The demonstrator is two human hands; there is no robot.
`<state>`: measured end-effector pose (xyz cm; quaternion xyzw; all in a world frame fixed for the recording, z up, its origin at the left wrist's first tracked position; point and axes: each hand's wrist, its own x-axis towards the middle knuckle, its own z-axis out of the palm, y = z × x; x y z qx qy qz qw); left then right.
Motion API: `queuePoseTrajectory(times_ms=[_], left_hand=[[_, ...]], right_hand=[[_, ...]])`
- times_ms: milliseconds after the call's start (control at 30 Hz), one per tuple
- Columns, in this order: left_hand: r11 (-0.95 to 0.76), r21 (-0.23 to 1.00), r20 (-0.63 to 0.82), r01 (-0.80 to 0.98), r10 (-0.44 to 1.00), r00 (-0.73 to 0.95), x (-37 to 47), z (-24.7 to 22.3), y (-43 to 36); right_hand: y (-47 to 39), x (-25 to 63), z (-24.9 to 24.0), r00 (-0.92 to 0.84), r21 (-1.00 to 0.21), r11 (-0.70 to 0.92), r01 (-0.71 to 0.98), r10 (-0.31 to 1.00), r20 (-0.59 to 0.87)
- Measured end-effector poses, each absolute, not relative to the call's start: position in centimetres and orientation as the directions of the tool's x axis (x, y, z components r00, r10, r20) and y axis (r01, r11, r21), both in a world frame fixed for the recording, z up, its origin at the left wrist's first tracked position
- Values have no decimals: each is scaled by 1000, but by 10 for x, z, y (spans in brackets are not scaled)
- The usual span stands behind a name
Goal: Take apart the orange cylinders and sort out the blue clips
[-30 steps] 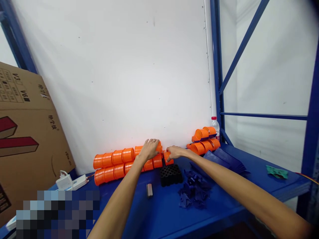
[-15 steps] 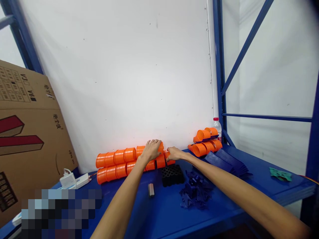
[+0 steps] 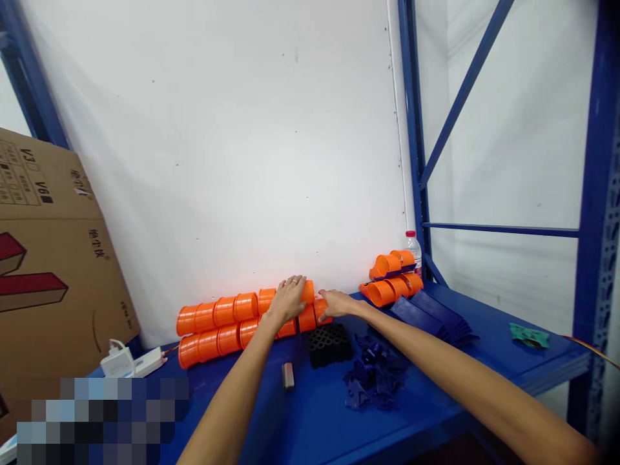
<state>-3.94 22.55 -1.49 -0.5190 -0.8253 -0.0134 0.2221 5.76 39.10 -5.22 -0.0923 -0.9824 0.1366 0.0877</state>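
Note:
Two stacked rows of orange cups (image 3: pixel 216 314) lie on their sides along the white wall. My left hand (image 3: pixel 289 297) rests over the right end of the upper row, its fingers around an orange cup (image 3: pixel 308 292). At the right end of the lower row, my right hand (image 3: pixel 335 303) has its thumb and fingers at another orange cup (image 3: pixel 321 310), partly hidden by the hand. Just in front of the hands sits a black block with round holes (image 3: pixel 330 345).
Dark blue small parts (image 3: pixel 375 374) and a small grey block (image 3: pixel 288 376) lie on the blue table (image 3: pixel 310 423). Further right are blue sheets (image 3: pixel 433 314), orange pieces (image 3: pixel 387 290), a bottle (image 3: pixel 413 248) and a green piece (image 3: pixel 529 336). A cardboard box (image 3: pixel 58 258) stands left, near a power strip (image 3: pixel 150 361).
The whole view has shifted, with most things slightly further left in it. Both hands remain at the right end of the cup rows.

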Motion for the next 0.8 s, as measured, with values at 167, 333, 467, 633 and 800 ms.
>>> queuePoseTrajectory(times_ms=[167,333,467,633,800], left_hand=[[455,-208,448,866,831,-330,-32,-8,219],[373,-156,703,915,692,-162,-6,-4,189],[349,-53,820,936,550,-159,12,-22,162],[360,57,877,931,427,-219,6,-50,149],[400,156,877,903,365,-313,-2,-59,142]], right_hand=[[412,72,-31,-930,-265,945,189,260,262],[477,115,9,-810,-221,922,319,386,442],[531,148,22,-774,-136,905,404,417,476],[558,157,5,-841,24,930,367,320,436],[564,146,-8,-874,124,928,350,276,401]])
